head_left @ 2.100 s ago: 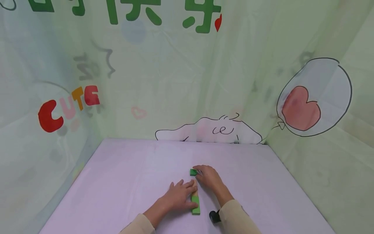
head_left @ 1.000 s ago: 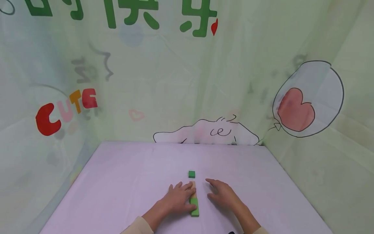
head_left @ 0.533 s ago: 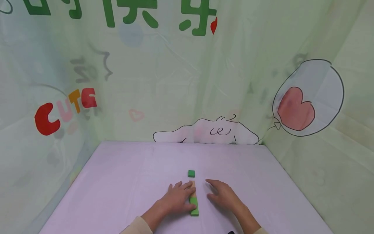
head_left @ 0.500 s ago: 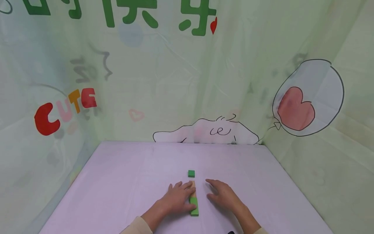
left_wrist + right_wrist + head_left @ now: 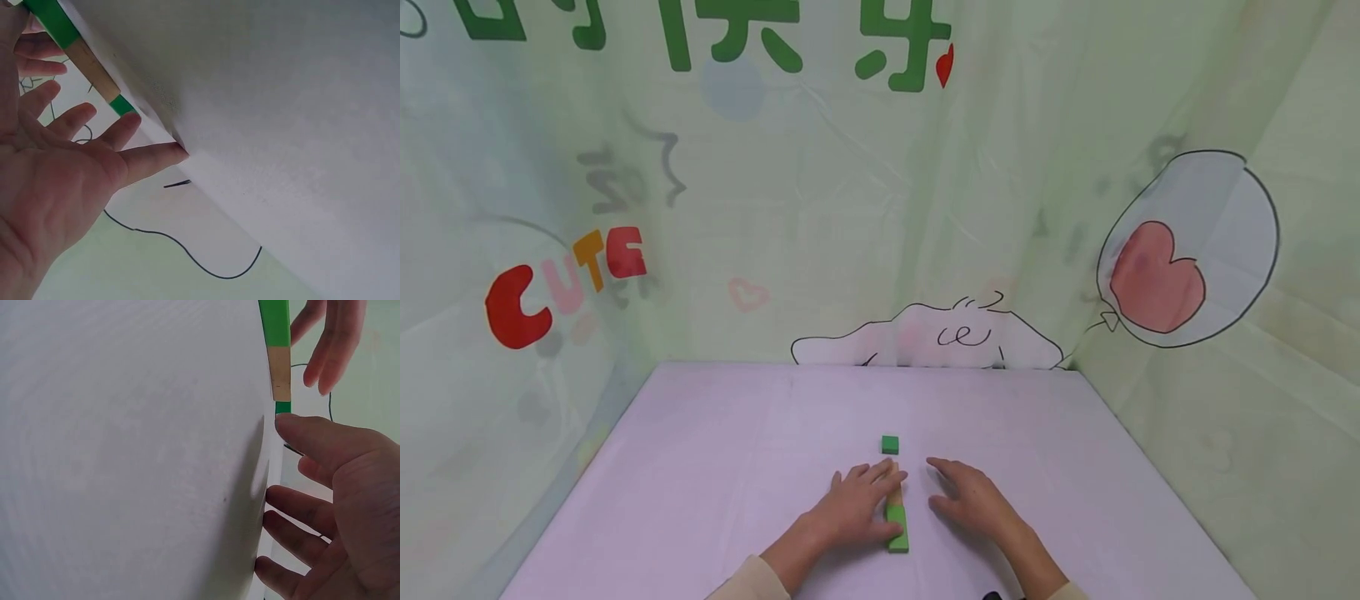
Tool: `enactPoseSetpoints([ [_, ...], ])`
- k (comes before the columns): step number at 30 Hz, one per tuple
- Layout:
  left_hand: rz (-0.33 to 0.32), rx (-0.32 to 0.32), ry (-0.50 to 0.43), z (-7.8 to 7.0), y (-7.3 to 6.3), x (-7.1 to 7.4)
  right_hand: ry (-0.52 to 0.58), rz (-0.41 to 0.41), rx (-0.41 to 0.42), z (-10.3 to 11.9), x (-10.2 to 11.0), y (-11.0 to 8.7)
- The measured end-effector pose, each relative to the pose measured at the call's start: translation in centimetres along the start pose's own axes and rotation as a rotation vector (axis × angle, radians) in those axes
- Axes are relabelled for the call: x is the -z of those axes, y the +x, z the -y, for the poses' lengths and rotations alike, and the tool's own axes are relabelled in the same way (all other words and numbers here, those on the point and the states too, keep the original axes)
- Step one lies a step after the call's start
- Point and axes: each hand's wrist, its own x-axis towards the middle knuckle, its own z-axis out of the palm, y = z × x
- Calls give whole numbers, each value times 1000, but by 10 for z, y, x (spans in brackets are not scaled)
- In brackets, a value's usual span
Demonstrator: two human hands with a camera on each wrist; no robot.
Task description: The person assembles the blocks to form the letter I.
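Note:
In the head view, a light green block (image 5: 898, 540) and a plain wooden block (image 5: 895, 495) lie end to end in a line running away from me. Past a small gap sits a dark green block (image 5: 890, 445). My left hand (image 5: 852, 505) lies along the left of the line, fingers spread over the wooden block and thumb over the light green one, partly hiding both. To the right, my right hand (image 5: 973, 498) rests apart from the blocks with loosely bent fingers and nothing in them. Its fingertips (image 5: 269, 495) meet the table in the right wrist view.
A pale lilac table top (image 5: 730, 433) carries the blocks. Printed curtains (image 5: 850, 208) close off its back and both sides. A bit of a black object (image 5: 992, 596) shows at the bottom edge beside the right forearm.
About two seconds ago my right hand was at the dark green block; it has since let go and drawn back to the right. The left hand's fingers have shifted only slightly.

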Motion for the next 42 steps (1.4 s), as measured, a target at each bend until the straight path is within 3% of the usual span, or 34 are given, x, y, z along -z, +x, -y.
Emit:
enactPoseSetpoints([
  [14,-10,3,-95,4,1,0,20,-8,36,0,2,-2],
  [27,-6,2,-60,2,-1,2,21,-1,31,-1,2,-2],
  [36,-18,9,-90,2,-2,0,43,-11,61,-3,1,-5],
  [42,-50,64,-106,9,1,3,13,-8,68,0,2,-7],
])
